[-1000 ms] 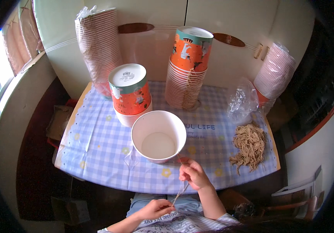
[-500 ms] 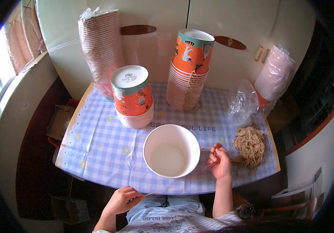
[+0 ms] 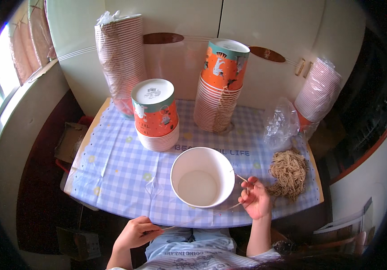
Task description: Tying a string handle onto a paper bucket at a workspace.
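Observation:
A white paper bucket (image 3: 202, 157) stands upright at the near middle of the table, its mouth toward me and its inside showing white. Thin tan string (image 3: 193, 221) stretches from my left hand (image 3: 136, 233), pinched closed on it below the table's front edge, across to my right hand (image 3: 255, 200). Just right of the bucket, my right hand has its fingers curled around the string, palm partly turned up. From those fingers a short length runs to the bucket's right wall near the rim. A tangled heap of tan string (image 3: 289, 174) lies right of my right hand.
Upside-down orange paper buckets form a short stack (image 3: 155, 121) and a taller stack (image 3: 220, 85) behind. Plastic-wrapped stacks stand at the back left (image 3: 120, 63) and right (image 3: 317, 92). A crumpled clear bag (image 3: 280, 126) sits near the string heap on the checked tablecloth (image 3: 112, 180).
The bucket has shifted slightly right. String between the right hand and the bucket's wall shows more clearly now. My left hand has moved slightly left, still pinching the string.

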Demonstrator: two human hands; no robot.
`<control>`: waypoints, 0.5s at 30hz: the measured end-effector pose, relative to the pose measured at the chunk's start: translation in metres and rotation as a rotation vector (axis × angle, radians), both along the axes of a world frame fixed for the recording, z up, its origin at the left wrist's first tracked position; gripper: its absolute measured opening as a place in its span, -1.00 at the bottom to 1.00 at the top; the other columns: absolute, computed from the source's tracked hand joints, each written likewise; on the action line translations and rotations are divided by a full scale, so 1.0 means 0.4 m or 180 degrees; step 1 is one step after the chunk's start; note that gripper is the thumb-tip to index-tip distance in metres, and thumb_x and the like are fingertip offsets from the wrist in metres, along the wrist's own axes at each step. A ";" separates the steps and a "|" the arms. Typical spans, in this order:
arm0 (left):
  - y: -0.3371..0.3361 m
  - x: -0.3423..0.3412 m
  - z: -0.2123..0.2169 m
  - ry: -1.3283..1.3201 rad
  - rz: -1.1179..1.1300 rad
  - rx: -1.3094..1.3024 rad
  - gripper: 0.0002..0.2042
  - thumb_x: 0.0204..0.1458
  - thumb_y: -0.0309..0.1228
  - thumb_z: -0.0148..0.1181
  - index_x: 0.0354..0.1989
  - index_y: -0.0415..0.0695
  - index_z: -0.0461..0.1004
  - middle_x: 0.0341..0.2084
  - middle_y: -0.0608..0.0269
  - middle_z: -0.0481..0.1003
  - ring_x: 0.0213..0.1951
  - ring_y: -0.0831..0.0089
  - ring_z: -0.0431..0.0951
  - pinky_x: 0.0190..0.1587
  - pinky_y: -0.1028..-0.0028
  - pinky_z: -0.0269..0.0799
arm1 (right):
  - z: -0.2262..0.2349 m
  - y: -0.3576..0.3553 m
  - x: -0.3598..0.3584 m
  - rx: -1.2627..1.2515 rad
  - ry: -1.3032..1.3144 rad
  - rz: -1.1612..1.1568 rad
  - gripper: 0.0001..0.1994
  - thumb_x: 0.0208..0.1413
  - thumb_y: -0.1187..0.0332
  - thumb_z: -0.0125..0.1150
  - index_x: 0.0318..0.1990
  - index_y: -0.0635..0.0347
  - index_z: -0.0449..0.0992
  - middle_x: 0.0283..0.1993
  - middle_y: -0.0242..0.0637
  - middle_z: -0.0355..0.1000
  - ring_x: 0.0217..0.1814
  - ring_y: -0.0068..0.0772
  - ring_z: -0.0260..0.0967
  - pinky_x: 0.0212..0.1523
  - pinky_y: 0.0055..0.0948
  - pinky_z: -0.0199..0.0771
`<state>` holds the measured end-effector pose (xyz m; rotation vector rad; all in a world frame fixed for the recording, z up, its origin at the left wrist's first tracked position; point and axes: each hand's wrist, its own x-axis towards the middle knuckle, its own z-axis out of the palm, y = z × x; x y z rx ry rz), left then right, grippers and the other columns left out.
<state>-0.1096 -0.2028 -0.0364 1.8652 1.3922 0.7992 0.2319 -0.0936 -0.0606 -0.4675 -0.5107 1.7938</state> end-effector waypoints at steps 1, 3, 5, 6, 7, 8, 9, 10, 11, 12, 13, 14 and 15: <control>-0.003 -0.010 0.001 -0.0294 0.0001 -0.0117 -0.91 -0.22 -0.46 0.31 -0.48 -0.12 0.57 -0.70 0.28 0.36 -0.61 0.47 0.38 -0.55 0.56 0.29 | 0.008 -0.014 -0.005 0.0312 0.0014 0.0128 -0.70 0.08 0.30 -0.06 -0.03 0.16 0.29 -0.13 -0.13 0.36 -0.42 -0.32 0.35 -0.30 -0.22 0.44; -0.004 -0.018 0.001 -0.0985 0.0274 -0.0023 -0.93 -0.19 -0.55 0.26 -0.48 -0.22 0.55 -0.69 0.27 0.41 -0.64 0.51 0.39 -0.57 0.57 0.26 | 0.034 -0.029 -0.015 0.0906 0.0483 0.0534 -0.62 0.03 0.40 -0.01 0.04 0.24 0.24 0.00 0.01 0.31 -0.20 -0.18 0.41 -0.06 -0.15 0.38; 0.002 -0.030 0.015 -0.1341 0.0538 0.0192 -0.95 -0.17 -0.62 0.20 -0.48 -0.25 0.54 -0.67 0.27 0.46 -0.61 0.55 0.42 -0.56 0.57 0.26 | 0.073 -0.040 -0.042 0.1081 0.0394 0.0551 -0.59 0.02 0.41 -0.01 0.07 0.24 0.22 0.04 0.01 0.28 -0.10 -0.14 0.37 0.01 -0.15 0.32; 0.011 -0.042 0.004 -0.1359 0.0683 0.0329 -0.94 -0.18 -0.62 0.20 -0.48 -0.24 0.53 -0.67 0.26 0.46 -0.61 0.56 0.42 -0.56 0.58 0.27 | 0.087 -0.040 -0.051 0.1262 0.0304 0.0553 -0.57 0.01 0.42 -0.01 0.09 0.25 0.20 0.07 0.02 0.25 0.00 -0.10 0.33 0.09 -0.16 0.26; 0.021 -0.049 -0.002 -0.1379 0.0824 0.0472 -0.93 -0.18 -0.62 0.20 -0.48 -0.24 0.53 -0.67 0.25 0.46 -0.60 0.57 0.43 -0.55 0.60 0.28 | 0.093 -0.030 -0.054 0.1391 0.0350 0.0712 -0.52 -0.02 0.45 0.00 0.12 0.25 0.17 0.14 0.01 0.18 0.15 -0.07 0.20 0.19 -0.17 0.11; 0.037 -0.050 0.013 -0.1138 0.0950 0.0527 -0.93 -0.17 -0.65 0.17 -0.48 -0.25 0.52 -0.65 0.23 0.47 -0.57 0.58 0.46 -0.52 0.63 0.30 | 0.105 -0.024 -0.066 0.1472 0.0143 0.0596 -0.51 -0.03 0.46 0.00 0.13 0.25 0.16 0.16 0.00 0.16 0.16 -0.08 0.18 0.20 -0.17 0.09; 0.057 -0.041 0.016 -0.1198 0.1085 0.0721 -0.92 -0.16 -0.67 0.16 -0.47 -0.26 0.52 -0.64 0.23 0.48 -0.55 0.58 0.47 -0.51 0.63 0.32 | 0.117 -0.019 -0.082 0.1554 -0.0064 0.0478 -0.50 -0.05 0.47 0.00 0.13 0.26 0.15 0.17 -0.01 0.14 0.17 -0.09 0.17 0.22 -0.18 0.06; 0.081 -0.034 0.012 -0.1259 0.1234 0.0921 -0.92 -0.15 -0.68 0.15 -0.46 -0.27 0.52 -0.62 0.23 0.48 -0.54 0.57 0.49 -0.50 0.64 0.33 | 0.123 -0.009 -0.095 0.1672 -0.0442 0.0405 -0.50 -0.04 0.48 0.00 0.14 0.25 0.14 0.19 -0.05 0.13 0.20 -0.13 0.13 0.22 -0.21 0.03; 0.097 -0.034 0.010 -0.1320 0.1270 0.0765 -0.89 -0.12 -0.70 0.11 -0.42 -0.28 0.51 -0.57 0.22 0.49 -0.47 0.54 0.52 -0.43 0.63 0.39 | 0.124 -0.004 -0.110 0.1772 -0.0751 0.0261 -0.49 -0.04 0.48 0.01 0.14 0.25 0.14 0.18 -0.07 0.14 0.21 -0.16 0.11 0.21 -0.23 0.04; 0.116 -0.028 0.002 -0.1485 0.1313 0.0627 -0.88 -0.11 -0.70 0.10 -0.39 -0.28 0.50 -0.54 0.21 0.50 -0.45 0.53 0.52 -0.40 0.63 0.40 | 0.125 0.000 -0.127 0.1869 -0.1060 0.0116 -0.49 -0.04 0.48 0.01 0.13 0.25 0.14 0.18 -0.09 0.15 0.21 -0.20 0.10 0.20 -0.26 0.04; 0.131 -0.023 -0.008 -0.1647 0.1362 0.0496 -0.87 -0.09 -0.70 0.09 -0.37 -0.28 0.50 -0.52 0.21 0.51 -0.42 0.53 0.53 -0.37 0.62 0.42 | 0.132 -0.002 -0.144 0.1966 -0.1407 0.0010 -0.50 -0.04 0.47 0.02 0.12 0.27 0.16 0.18 -0.12 0.14 0.23 -0.28 0.08 0.20 -0.32 0.03; 0.143 -0.022 -0.022 -0.1733 0.1269 0.0440 -0.86 -0.07 -0.72 0.04 -0.34 -0.31 0.48 -0.48 0.20 0.51 -0.37 0.52 0.52 -0.30 0.61 0.43 | 0.137 -0.009 -0.159 0.2145 -0.2010 -0.0108 -0.51 -0.05 0.47 0.03 0.11 0.28 0.17 0.17 -0.11 0.16 0.22 -0.29 0.10 0.19 -0.32 0.04; 0.152 -0.018 -0.030 -0.1731 0.1280 0.0459 -0.86 -0.07 -0.72 0.04 -0.34 -0.31 0.48 -0.48 0.20 0.51 -0.37 0.52 0.52 -0.30 0.61 0.43 | 0.139 -0.016 -0.171 0.2314 -0.2615 -0.0231 -0.52 -0.05 0.47 0.04 0.10 0.30 0.18 0.16 -0.11 0.18 0.21 -0.31 0.12 0.19 -0.33 0.05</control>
